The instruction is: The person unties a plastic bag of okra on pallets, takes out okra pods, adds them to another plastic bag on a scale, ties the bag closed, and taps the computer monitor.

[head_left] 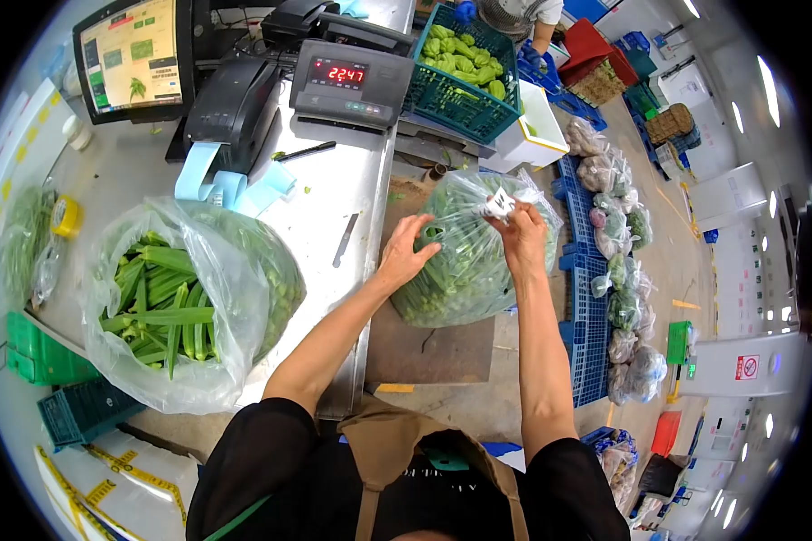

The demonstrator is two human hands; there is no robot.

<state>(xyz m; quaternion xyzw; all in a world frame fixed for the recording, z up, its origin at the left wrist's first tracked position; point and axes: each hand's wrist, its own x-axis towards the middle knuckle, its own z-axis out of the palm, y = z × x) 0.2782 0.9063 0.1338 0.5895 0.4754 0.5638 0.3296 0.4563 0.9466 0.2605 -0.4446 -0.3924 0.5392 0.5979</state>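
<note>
A large clear plastic bag (456, 288) full of green vegetables, probably okra, sits upright on a brown surface beside the metal table. My right hand (523, 236) is closed at its top, pinching a white printed label (499, 204) by the gathered plastic. On the bag's left side rests my left hand (406, 252), thumb and fingers apart, holding nothing. A second, open plastic bag (244, 261) on the table shows loose okra (167, 302) inside.
A scale (352, 86) reading 2247, a label printer (230, 104) with blue strips, and a monitor (135, 59) stand at the back. A knife (346, 240) and a pen (307, 151) lie on the table. Blue pallets (586, 329) with bagged produce line the right. A co-worker's gloved hand (530, 56) is beyond the green crate (465, 108).
</note>
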